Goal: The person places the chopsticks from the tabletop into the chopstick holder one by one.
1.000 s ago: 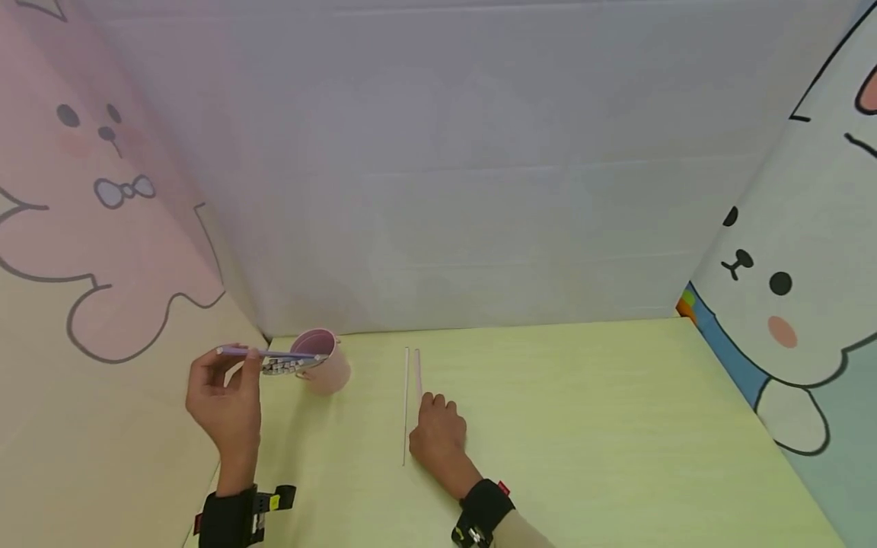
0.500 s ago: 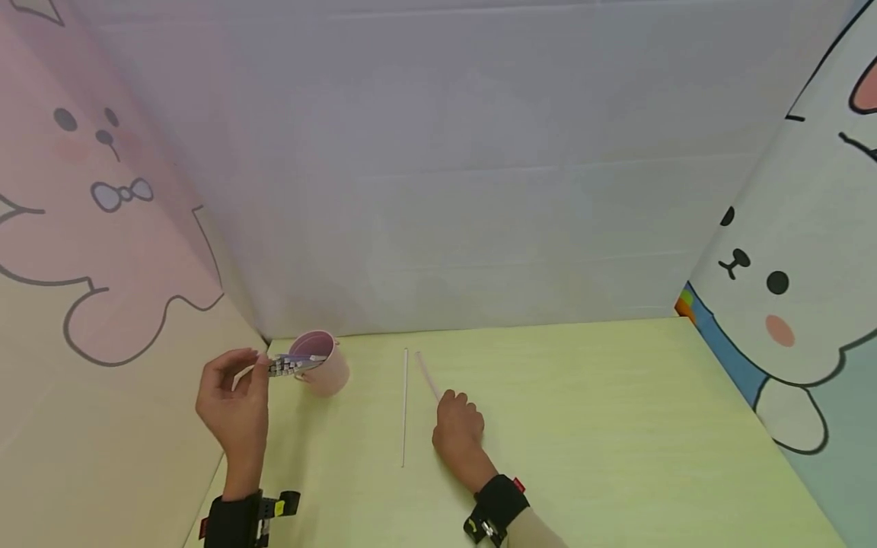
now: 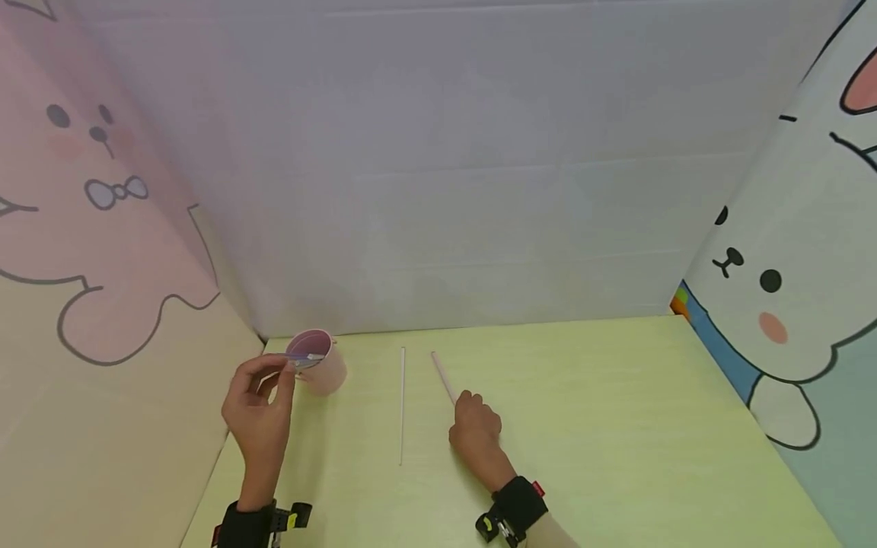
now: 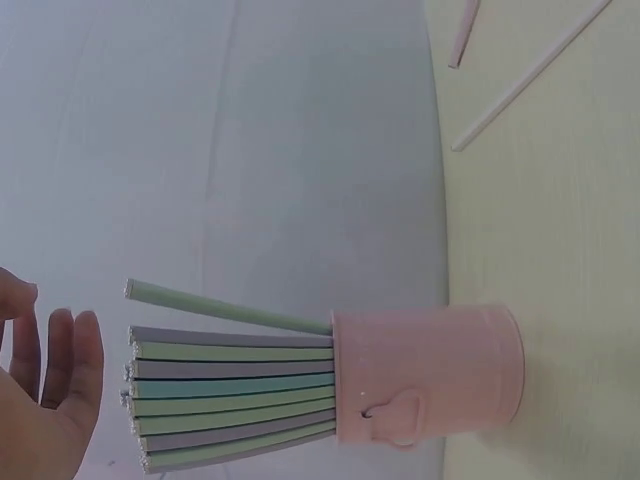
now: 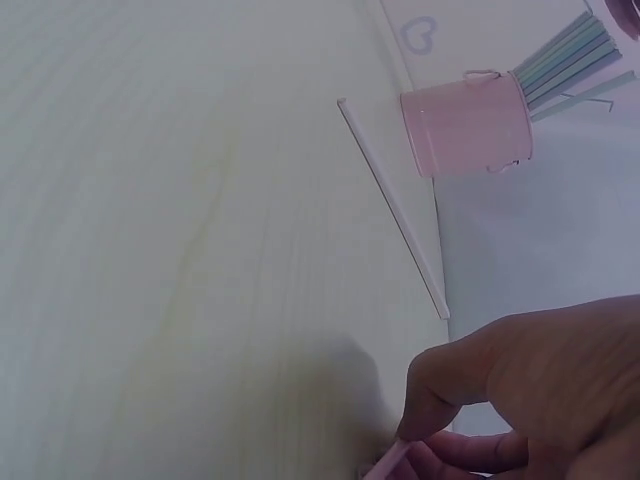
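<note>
A pink bucket [image 3: 325, 369] stands at the table's back left and holds a bundle of green, blue and purple straws [image 4: 235, 380]; one green straw [image 4: 215, 304] leans apart from them. My left hand [image 3: 260, 415] is beside the straws' upper ends. In the left wrist view its fingers are loosely bent with a gap to the tips, and nothing shows between them. With thumb and fingers, my right hand [image 3: 475, 434] pinches the near end of a pale pink straw [image 3: 443, 377], which slants along the table. Left of it, another pale straw [image 3: 402, 407] lies straight on the table.
The pale yellow table [image 3: 617, 426] spreads to the right of my right hand. A plain pale backdrop [image 3: 479, 175] rises behind it. Side panels with a pink cartoon animal [image 3: 116, 251] and a white cartoon animal [image 3: 774, 327] bound it left and right.
A purple straw seen past my left fingers a second ago has gone down towards the bucket, and that hand moved right. My right hand slid right with the pink straw, now slanted.
</note>
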{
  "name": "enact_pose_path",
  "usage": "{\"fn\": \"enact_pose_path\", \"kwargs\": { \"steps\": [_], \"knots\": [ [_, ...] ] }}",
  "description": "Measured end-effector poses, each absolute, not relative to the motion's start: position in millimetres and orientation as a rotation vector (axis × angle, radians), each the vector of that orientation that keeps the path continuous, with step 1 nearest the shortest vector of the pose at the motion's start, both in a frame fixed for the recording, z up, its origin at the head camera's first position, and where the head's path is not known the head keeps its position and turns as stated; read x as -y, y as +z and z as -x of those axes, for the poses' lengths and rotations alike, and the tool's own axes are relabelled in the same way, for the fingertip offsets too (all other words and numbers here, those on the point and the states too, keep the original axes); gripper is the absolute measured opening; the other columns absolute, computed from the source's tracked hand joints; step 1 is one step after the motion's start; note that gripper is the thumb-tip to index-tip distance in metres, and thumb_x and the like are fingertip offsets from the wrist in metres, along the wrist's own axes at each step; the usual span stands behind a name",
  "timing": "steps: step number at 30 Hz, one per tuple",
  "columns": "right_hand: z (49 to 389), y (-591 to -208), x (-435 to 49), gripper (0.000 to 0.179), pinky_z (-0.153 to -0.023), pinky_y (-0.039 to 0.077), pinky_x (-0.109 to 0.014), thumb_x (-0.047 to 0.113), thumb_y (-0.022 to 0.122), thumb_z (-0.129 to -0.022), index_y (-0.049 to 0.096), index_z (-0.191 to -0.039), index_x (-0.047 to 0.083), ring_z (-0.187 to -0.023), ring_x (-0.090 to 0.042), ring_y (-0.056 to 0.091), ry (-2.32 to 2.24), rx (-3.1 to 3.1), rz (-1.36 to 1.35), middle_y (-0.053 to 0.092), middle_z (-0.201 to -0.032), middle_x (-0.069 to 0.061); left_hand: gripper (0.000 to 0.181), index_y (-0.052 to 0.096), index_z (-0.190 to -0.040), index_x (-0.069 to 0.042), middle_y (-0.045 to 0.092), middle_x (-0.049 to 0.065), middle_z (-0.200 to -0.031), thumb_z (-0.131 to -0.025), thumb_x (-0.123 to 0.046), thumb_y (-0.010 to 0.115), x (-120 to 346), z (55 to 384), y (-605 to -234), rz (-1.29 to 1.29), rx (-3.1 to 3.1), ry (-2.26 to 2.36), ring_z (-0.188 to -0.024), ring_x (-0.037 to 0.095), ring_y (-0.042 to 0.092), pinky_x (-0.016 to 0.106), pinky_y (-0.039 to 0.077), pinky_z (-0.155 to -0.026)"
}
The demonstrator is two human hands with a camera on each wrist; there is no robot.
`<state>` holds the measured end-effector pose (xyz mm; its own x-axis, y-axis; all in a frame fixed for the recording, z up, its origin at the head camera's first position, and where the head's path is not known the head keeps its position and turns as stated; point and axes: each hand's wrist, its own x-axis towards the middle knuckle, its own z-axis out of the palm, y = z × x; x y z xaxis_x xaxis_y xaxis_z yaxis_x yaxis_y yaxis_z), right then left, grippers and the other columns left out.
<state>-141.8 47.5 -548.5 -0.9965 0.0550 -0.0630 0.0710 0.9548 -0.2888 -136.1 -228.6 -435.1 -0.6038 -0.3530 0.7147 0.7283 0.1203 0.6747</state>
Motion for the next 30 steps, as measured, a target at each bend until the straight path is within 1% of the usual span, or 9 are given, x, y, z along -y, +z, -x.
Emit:
{"fn": "enact_pose_path", "kwargs": {
  "steps": [5,10,12,15,19,23,28,30],
  "knots": [
    [139.2,-546.1,-57.5,0.02,-0.043,0.048,-0.037,0.006,0.07,-0.08,0.052,-0.087,0.002,-0.056,-0.027,0.057,-0.512,-3.058,-0.103,0.05,-0.076,-0.01,0.026,0.052,-0.098,0.032,0.061,0.03,-0.094,-0.073,0.038,0.056,217.4,131.4,-432.7,0.525,1.55,-1.705,-0.09,0.027,0.066,0.021,0.058,-0.08],
    [136.7,-542.7,-67.3,0.017,-0.04,0.04,-0.034,0.0,0.067,-0.08,0.052,-0.088,0.001,-0.052,-0.024,0.05,-0.605,-3.074,-0.108,0.048,-0.074,-0.01,0.028,0.053,-0.099,0.031,0.06,0.029,-0.094,-0.072,0.039,0.055,205.7,125.4,-427.7,0.622,1.622,-1.729,-0.091,0.023,0.066,0.02,0.057,-0.08],
    [135.0,-541.1,-71.2,0.017,-0.04,0.037,-0.033,-0.001,0.065,-0.079,0.051,-0.088,0.002,-0.051,-0.023,0.048,-0.654,-3.079,-0.11,0.047,-0.074,-0.009,0.029,0.053,-0.098,0.03,0.058,0.031,-0.093,-0.072,0.04,0.054,196.9,120.4,-421.8,0.654,1.667,-1.727,-0.089,0.022,0.066,0.019,0.058,-0.08],
    [131.4,-537.8,-76.5,0.017,-0.04,0.033,-0.032,-0.003,0.064,-0.078,0.05,-0.086,0.003,-0.05,-0.022,0.047,-0.718,-3.079,-0.112,0.047,-0.073,-0.008,0.029,0.054,-0.098,0.028,0.056,0.033,-0.092,-0.071,0.04,0.055,185.3,116.0,-417.6,0.697,1.725,-1.722,-0.086,0.023,0.066,0.019,0.058,-0.079],
    [125.9,-531.9,-81.3,0.017,-0.041,0.035,-0.03,-0.005,0.063,-0.077,0.054,-0.089,0.005,-0.051,-0.021,0.047,-0.796,-3.076,-0.107,0.05,-0.075,-0.006,0.029,0.056,-0.098,0.026,0.055,0.035,-0.091,-0.072,0.039,0.056,173.9,116.1,-419.9,0.698,1.777,-1.713,-0.084,0.025,0.065,0.018,0.058,-0.078],
    [122.2,-527.7,-83.5,0.024,-0.041,0.038,-0.03,-0.006,0.061,-0.075,0.058,-0.095,0.006,-0.052,-0.019,0.047,-0.855,-3.09,-0.085,0.054,-0.079,-0.004,0.03,0.057,-0.1,0.025,0.054,0.037,-0.091,-0.073,0.037,0.058,165.2,117.5,-428.0,0.668,1.82,-1.718,-0.083,0.028,0.065,0.016,0.058,-0.077],
    [120.2,-524.2,-84.1,0.027,-0.039,0.039,-0.028,-0.006,0.06,-0.073,0.06,-0.097,0.007,-0.05,-0.017,0.047,-0.897,-3.156,-0.023,0.057,-0.08,-0.003,0.03,0.056,-0.104,0.024,0.054,0.037,-0.094,-0.076,0.034,0.06,153.6,118.2,-442.9,0.64,1.881,-1.766,-0.084,0.032,0.063,0.017,0.059,-0.076],
    [119.4,-522.0,-84.1,0.027,-0.039,0.039,-0.027,-0.005,0.06,-0.072,0.06,-0.096,0.008,-0.05,-0.016,0.048,-0.911,-3.177,0.006,0.058,-0.08,-0.003,0.029,0.056,-0.105,0.024,0.054,0.037,-0.095,-0.077,0.033,0.06,149.0,118.5,-448.7,0.634,1.9,-1.792,-0.084,0.036,0.062,0.018,0.06,-0.075]
  ]
}}
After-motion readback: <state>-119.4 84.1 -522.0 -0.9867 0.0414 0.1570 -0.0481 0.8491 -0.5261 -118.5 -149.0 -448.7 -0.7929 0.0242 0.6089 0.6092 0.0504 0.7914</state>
